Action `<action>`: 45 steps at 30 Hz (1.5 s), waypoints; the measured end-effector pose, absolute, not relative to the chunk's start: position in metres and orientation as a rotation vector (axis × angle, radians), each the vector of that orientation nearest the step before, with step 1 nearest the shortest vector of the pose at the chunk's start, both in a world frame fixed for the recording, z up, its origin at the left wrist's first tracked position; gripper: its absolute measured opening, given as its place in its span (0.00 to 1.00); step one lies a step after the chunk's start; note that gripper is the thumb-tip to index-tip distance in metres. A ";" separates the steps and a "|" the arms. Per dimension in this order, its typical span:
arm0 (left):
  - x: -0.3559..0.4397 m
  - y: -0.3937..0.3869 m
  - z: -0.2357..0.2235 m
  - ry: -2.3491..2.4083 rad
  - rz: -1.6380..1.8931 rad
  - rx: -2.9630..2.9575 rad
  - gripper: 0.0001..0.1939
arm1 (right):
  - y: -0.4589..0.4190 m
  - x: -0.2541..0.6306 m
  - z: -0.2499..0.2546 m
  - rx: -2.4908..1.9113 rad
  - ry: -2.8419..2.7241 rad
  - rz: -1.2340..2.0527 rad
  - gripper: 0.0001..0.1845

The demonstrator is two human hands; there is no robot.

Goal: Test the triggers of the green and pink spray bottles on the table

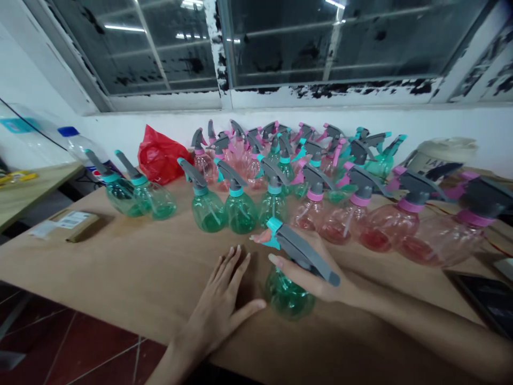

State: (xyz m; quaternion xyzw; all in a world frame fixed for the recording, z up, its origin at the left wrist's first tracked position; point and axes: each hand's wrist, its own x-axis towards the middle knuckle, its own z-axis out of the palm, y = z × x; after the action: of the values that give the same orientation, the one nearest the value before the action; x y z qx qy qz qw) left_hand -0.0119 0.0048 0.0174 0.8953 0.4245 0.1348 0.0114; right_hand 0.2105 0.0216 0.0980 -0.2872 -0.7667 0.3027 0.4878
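My right hand (306,267) is wrapped around the neck of a green spray bottle (289,297) with a grey and turquoise trigger head, near the table's front. Its index finger reaches toward the turquoise trigger and nozzle. Flat on the wooden table (132,267), my left hand (220,299) lies with fingers spread, just left of that bottle and holding nothing. Behind the hands stands a row of green spray bottles (240,214) and pink spray bottles (377,230). Two more green bottles (158,200) stand at the left, with heads tilted left.
More spray bottles (248,166) crowd against the wall. A red plastic bag (162,155), a clear drink bottle with a blue cap (78,144) and a small cardboard packet (78,224) are at the left. At the right are a beige bag (444,155) and a dark flat device (484,299).
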 end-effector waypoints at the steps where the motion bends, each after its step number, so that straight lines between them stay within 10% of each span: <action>1: -0.012 0.006 0.015 1.347 0.434 2.805 0.43 | 0.022 0.211 0.098 -0.691 -1.878 0.736 0.16; 29: -0.007 0.008 0.006 1.360 0.600 2.812 0.36 | 0.019 0.209 0.096 -0.787 -1.820 0.726 0.01; 45: -0.007 0.009 0.005 1.364 0.656 2.806 0.39 | 0.021 0.215 0.095 -0.791 -1.865 0.726 0.15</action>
State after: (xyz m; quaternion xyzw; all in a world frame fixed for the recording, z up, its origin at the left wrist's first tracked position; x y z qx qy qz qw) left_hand -0.0067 0.0087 0.0047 0.8798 0.4278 0.2058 -0.0232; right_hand 0.2151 0.0206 0.0950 -0.3234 -0.7628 0.2971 0.4747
